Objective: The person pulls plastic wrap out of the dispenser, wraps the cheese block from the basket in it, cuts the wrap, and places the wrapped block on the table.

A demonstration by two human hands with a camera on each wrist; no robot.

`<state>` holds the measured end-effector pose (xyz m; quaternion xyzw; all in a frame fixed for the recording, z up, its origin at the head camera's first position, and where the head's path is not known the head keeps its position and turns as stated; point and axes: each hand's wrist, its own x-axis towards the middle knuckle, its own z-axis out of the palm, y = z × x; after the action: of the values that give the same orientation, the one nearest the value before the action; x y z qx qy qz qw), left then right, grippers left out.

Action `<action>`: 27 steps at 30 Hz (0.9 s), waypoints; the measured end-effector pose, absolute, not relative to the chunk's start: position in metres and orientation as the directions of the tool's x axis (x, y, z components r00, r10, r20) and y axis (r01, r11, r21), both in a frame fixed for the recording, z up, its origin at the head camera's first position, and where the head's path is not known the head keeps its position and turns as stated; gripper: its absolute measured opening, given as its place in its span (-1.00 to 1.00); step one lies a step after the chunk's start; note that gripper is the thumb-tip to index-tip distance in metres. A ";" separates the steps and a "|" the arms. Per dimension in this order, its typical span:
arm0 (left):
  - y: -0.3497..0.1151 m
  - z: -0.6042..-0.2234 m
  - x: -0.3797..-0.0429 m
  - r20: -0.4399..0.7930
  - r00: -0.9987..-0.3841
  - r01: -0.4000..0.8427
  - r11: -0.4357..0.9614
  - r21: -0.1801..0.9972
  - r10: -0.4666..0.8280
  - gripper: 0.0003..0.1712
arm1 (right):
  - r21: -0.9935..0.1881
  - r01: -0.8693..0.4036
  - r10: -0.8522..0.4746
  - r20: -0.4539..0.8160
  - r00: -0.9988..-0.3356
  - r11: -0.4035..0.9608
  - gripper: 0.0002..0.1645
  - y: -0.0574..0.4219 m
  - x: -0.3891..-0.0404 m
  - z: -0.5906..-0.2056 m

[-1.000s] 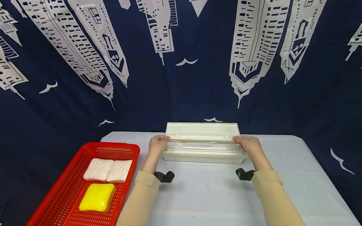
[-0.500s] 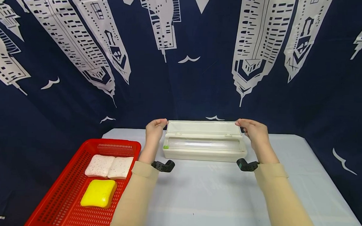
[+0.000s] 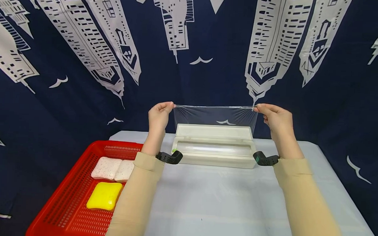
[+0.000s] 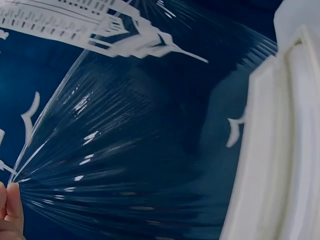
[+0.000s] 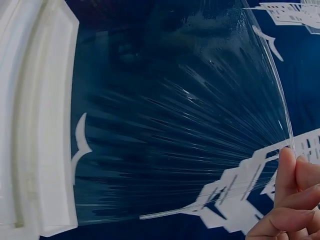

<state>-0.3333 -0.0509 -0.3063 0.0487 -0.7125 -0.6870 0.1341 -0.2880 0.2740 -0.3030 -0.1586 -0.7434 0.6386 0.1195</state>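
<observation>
A clear sheet of plastic wrap [image 3: 214,115] stretches upward from a white wrap dispenser box [image 3: 215,160] whose lid [image 3: 214,131] stands raised at the back. My left hand [image 3: 158,117] pinches the sheet's top left corner between thumb and finger; my right hand [image 3: 277,121] pinches the top right corner. Both hands are above the box, one to each side. In the left wrist view, creases in the film fan out from the left fingertips [image 4: 15,195]. The right wrist view has similar creases running to the right fingertips [image 5: 286,162]. Through the box's front opening a clear roll shows.
At the left, a red plastic basket [image 3: 81,163] holds two white speckled sponges [image 3: 106,168] and a yellow sponge-like block [image 3: 105,195]. The box stands near the back of a white table [image 3: 223,202]. A navy curtain [image 3: 215,80] with white building prints hangs behind it.
Both hands have risen from the box's opening to above its lid, drawing the plastic wrap up between them. The dispenser box stays in place on the table.
</observation>
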 end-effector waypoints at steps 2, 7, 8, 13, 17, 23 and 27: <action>-0.051 -0.296 -0.332 0.140 -0.956 0.132 0.049 0.990 -0.257 -0.73 | -0.989 0.057 0.392 0.001 -0.920 0.137 -0.53 0.274 -0.287 -0.294; -0.050 -0.275 -0.328 0.197 -0.945 0.198 0.022 0.980 -0.262 -0.74 | -0.999 0.001 0.403 0.020 -0.915 0.052 -0.64 0.274 -0.283 -0.271; -0.051 -0.271 -0.327 0.210 -0.942 0.213 0.014 0.977 -0.262 -0.74 | -1.000 -0.009 0.402 0.019 -0.915 0.027 -0.67 0.274 -0.282 -0.267; -0.052 -0.254 -0.319 0.248 -0.933 0.258 -0.003 0.966 -0.262 -0.75 | -0.997 -0.060 0.409 0.034 -0.912 -0.051 -0.75 0.273 -0.277 -0.248; -0.053 -0.242 -0.309 0.272 -0.927 0.285 -0.011 0.959 -0.258 -0.75 | -0.991 -0.103 0.410 0.059 -0.910 -0.085 -0.78 0.272 -0.267 -0.234; -0.055 -0.234 -0.296 0.292 -0.920 0.308 -0.020 0.951 -0.260 -0.77 | -0.979 -0.143 0.380 0.077 -0.922 -0.149 -0.73 0.271 -0.251 -0.225; -0.056 -0.234 -0.287 0.302 -0.916 0.322 -0.033 0.946 -0.265 -0.77 | -0.973 -0.160 0.375 0.088 -0.923 -0.167 -0.75 0.270 -0.241 -0.223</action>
<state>-0.2873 -0.0557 -0.2341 -0.0212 -0.6645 -0.7185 0.2043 -0.2414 0.2699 -0.2229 -0.0866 -0.6208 0.7589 0.1765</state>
